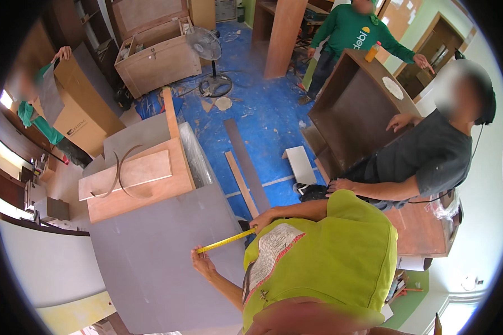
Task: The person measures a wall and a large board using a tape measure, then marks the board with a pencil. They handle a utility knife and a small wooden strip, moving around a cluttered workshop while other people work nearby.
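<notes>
A yellow tape measure [226, 241] is stretched between my hands, above the near right part of a large grey panel [156, 251]. My left hand [203, 264] pinches one end of the blade over the panel. At the other end, my right hand [261, 219] is closed round the tape by the panel's right edge; I cannot make out its case. Farther along lie a pinkish wooden board [140, 192] and a narrower board [126, 174], with a thin curved brown strip [119, 176] on top.
Blue sheeting [251, 139] covers the floor, with long strips [246, 162] and a standing fan [209, 50] on it. One person in dark clothes [425, 151] stands close on the right by a brown cabinet [363, 100]. Two others in green stand farther off, one beside a cardboard sheet [81, 106].
</notes>
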`<state>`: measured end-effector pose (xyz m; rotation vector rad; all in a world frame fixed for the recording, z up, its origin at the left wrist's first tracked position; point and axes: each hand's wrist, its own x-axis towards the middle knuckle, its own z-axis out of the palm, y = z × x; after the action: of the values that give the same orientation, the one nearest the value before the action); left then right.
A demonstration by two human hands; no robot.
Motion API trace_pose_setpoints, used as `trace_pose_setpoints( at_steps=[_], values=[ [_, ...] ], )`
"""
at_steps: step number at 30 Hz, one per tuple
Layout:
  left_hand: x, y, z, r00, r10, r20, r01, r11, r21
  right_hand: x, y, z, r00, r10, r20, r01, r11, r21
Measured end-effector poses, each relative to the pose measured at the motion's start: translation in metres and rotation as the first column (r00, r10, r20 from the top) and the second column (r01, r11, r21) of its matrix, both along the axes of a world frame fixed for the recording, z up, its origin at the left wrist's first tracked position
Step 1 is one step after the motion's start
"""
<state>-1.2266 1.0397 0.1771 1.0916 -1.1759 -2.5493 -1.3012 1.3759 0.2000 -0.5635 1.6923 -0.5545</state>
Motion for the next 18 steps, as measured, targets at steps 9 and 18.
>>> trace_pose_setpoints(
  at_steps=[9, 18],
  values=[
    [-0.003, -0.002, -0.003, 1.0, -0.018, 0.007, 0.018, 1.0, -0.011, 0.0, 0.0, -0.001, 0.999, -0.029, -0.039, 0.03, 0.999, 0.011],
    [-0.008, 0.0, -0.012, 1.0, -0.019, -0.019, 0.019, 1.0, 0.003, -0.002, 0.002, 0.011, 0.996, -0.076, -0.038, 0.076, 0.997, 0.01]
  ],
)
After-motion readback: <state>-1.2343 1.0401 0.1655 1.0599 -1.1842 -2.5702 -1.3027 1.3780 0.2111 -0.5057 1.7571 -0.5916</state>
